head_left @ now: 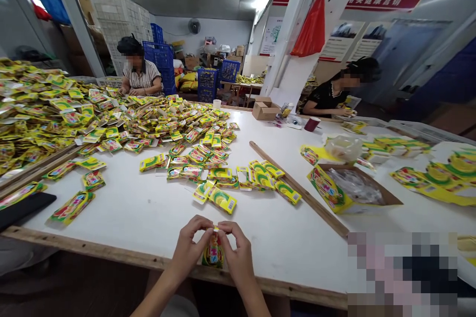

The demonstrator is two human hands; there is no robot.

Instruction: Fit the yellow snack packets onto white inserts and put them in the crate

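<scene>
Between my two hands, at the table's front edge, stands a small printed carton (213, 252), yellow, green and red with large lettering. My left hand (191, 242) pinches its top end from the left, thumb and fingers together. From the right, my right hand (235, 245) pinches the same top end, so the fingertips of both hands almost meet there. The fingers partly hide the carton's top flap. Just beyond my hands lies a yellow-green carton (223, 200) with a barcode, beside several similar flat cartons.
A big heap of flat cartons (44, 104) covers the left. A wooden strip (297, 188) divides the white table (275, 237). Right of it sits an open display box (334, 193) with plastic inside. A dark phone (28, 210) lies left. Two people work across the table.
</scene>
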